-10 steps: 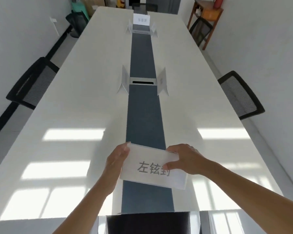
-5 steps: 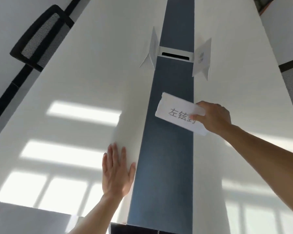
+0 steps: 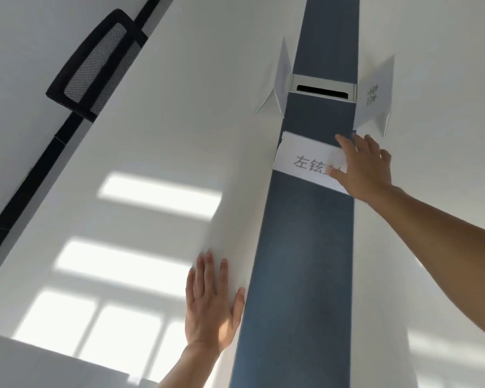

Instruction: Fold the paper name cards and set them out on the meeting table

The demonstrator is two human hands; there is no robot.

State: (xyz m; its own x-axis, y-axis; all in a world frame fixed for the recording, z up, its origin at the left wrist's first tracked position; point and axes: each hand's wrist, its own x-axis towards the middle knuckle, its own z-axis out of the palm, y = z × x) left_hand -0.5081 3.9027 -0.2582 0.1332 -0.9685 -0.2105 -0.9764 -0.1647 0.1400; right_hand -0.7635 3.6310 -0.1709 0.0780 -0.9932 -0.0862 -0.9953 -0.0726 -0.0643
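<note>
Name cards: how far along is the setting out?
Done: two folded cards stand beside the cable slot. In hand: the right hand places a printed card on the blue strip; the left hand lies flat on the table. Left: releasing it.

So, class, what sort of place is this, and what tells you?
Probably a meeting room: a long white table with a dark centre strip, folded name cards standing by it, and a mesh office chair.
</note>
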